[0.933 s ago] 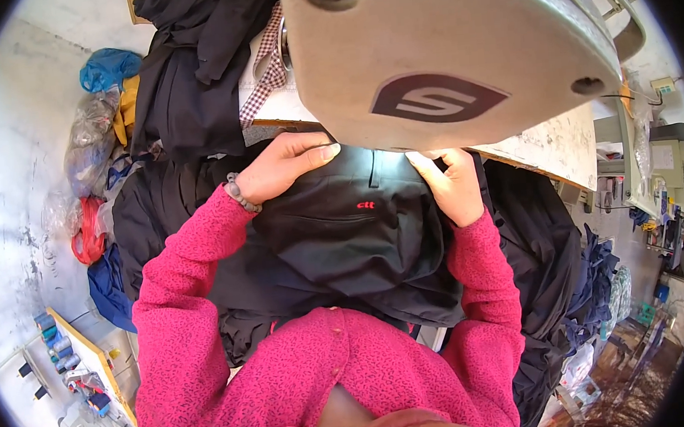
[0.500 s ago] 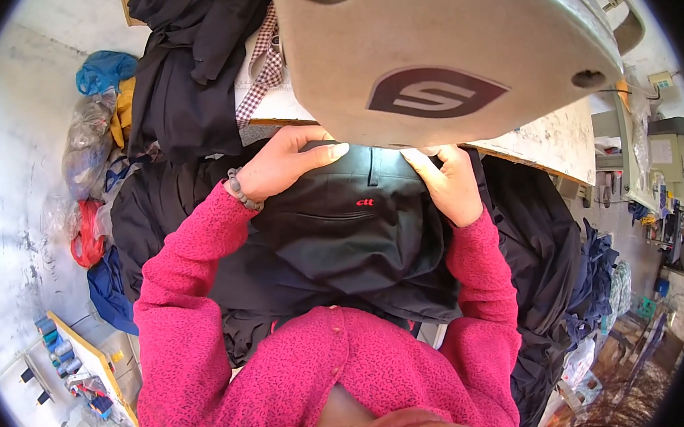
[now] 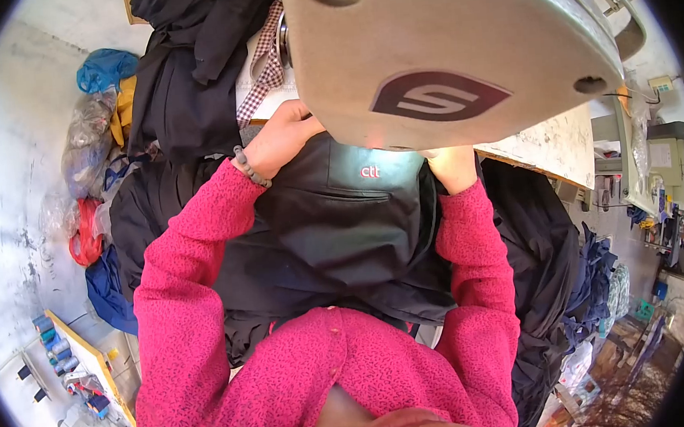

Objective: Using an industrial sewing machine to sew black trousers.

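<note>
A black garment [image 3: 344, 237] with a small pocket and a red mark lies spread between my pink-sleeved arms. My left hand [image 3: 280, 138], a bead bracelet at its wrist, presses flat on the garment's upper left, its fingertips going under the head of a cream sewing machine [image 3: 458, 52]. My right hand [image 3: 451, 169] rests on the garment's upper right edge and is mostly hidden beneath the machine. Whether its fingers pinch the cloth I cannot tell.
More dark clothing [image 3: 186, 73] is heaped at the back left, with a checked cloth [image 3: 262, 67] beside it. Plastic bags [image 3: 91, 145] lie along the left wall. A worn table top [image 3: 546, 149] runs right. Thread spools [image 3: 55, 348] sit lower left. Dark fabric [image 3: 548, 277] hangs at my right.
The machine head looms larger and lower in view as my head has dipped forward. Both hands have slid farther under it with the garment.
</note>
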The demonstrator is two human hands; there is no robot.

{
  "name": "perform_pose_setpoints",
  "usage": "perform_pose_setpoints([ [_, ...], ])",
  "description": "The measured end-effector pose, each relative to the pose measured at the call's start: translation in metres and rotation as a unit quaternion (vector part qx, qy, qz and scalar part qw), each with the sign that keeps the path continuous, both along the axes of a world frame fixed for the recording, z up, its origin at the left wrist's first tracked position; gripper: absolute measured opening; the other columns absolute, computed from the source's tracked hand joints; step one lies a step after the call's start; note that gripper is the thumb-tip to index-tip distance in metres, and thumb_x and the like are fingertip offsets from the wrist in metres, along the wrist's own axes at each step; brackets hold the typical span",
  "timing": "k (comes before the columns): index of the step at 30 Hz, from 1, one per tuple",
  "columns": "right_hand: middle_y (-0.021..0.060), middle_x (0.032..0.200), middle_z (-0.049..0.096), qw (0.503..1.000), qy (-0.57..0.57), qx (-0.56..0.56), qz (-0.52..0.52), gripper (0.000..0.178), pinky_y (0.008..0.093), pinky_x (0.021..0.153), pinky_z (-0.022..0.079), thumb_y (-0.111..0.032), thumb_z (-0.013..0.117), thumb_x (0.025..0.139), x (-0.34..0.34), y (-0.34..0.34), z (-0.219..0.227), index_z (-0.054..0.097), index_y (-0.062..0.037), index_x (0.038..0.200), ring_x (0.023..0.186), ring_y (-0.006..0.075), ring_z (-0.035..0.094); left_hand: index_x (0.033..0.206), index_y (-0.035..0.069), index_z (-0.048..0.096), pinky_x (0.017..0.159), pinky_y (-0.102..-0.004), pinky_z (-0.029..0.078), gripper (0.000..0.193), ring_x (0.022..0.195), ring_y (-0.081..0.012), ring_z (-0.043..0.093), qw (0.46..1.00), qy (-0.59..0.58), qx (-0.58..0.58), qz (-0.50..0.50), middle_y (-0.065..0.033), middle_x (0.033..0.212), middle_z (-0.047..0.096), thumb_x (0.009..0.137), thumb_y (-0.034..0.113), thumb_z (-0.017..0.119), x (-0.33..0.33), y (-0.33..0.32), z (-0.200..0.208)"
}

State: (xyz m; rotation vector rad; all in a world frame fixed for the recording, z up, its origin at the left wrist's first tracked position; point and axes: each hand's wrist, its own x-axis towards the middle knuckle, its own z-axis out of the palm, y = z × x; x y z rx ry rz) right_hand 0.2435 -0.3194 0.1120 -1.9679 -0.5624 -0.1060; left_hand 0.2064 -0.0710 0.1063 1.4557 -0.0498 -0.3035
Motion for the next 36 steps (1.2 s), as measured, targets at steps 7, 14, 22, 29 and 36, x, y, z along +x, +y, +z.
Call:
perform_pose_setpoints([
  [7, 0.0118, 0.087, 0.067, 1.000, -0.007, -0.001, -0.005, 0.019, 0.0279, 0.073, 0.047, -0.004, 0.057, 0.080, 0.001, -0.002, 0.001, 0.061, 0.0018, 0.097, 0.081, 0.0143, 0.062, 0.110, -0.006, 0.058, 0.087, -0.0237, 0.041, 0.029, 0.097, -0.0089, 0.053, 1.000, 0.008, -0.021, -0.001, -0.0042, 0.107, 0.061, 0.089, 0.014, 0.054, 0.007, -0.002, 0.006],
  [14, 0.0101, 0.085, 0.067, 0.999, -0.003, 0.034, -0.002, 0.016, 0.0270, 0.072, 0.047, -0.004, 0.055, 0.080, 0.000, 0.000, 0.001, 0.061, 0.0022, 0.094, 0.081, 0.0116, 0.060, 0.109, -0.006, 0.059, 0.087, -0.0234, 0.041, 0.029, 0.096, -0.0084, 0.053, 1.000, 0.003, -0.019, 0.013, -0.0040, 0.106, 0.061, 0.089, 0.015, 0.054, 0.004, -0.007, 0.015],
  [22, 0.0075, 0.083, 0.066, 1.000, 0.004, 0.023, 0.008, 0.014, 0.0268, 0.072, 0.047, -0.004, 0.054, 0.081, 0.001, -0.005, -0.006, 0.060, 0.0028, 0.091, 0.080, 0.0109, 0.059, 0.108, -0.006, 0.059, 0.087, -0.0236, 0.041, 0.030, 0.096, -0.0081, 0.053, 0.996, -0.061, -0.024, 0.055, -0.0033, 0.104, 0.062, 0.088, 0.016, 0.055, -0.003, -0.011, 0.024],
  [29, 0.0074, 0.086, 0.066, 1.000, 0.006, 0.013, 0.021, 0.015, 0.0264, 0.073, 0.046, -0.005, 0.056, 0.083, 0.000, -0.004, 0.000, 0.060, 0.0027, 0.095, 0.081, 0.0099, 0.058, 0.108, -0.005, 0.060, 0.087, -0.0237, 0.041, 0.030, 0.096, -0.0083, 0.053, 0.998, -0.043, 0.053, 0.003, -0.0029, 0.104, 0.062, 0.088, 0.016, 0.055, 0.004, -0.006, 0.025],
  [36, 0.0076, 0.088, 0.066, 1.000, 0.011, 0.015, 0.013, 0.017, 0.0269, 0.075, 0.047, -0.003, 0.055, 0.082, -0.002, -0.002, 0.002, 0.060, 0.0024, 0.098, 0.083, 0.0110, 0.059, 0.109, -0.005, 0.059, 0.087, -0.0236, 0.041, 0.030, 0.096, -0.0083, 0.053, 0.997, -0.032, 0.072, 0.008, -0.0030, 0.105, 0.062, 0.089, 0.016, 0.055, 0.003, -0.008, 0.026],
])
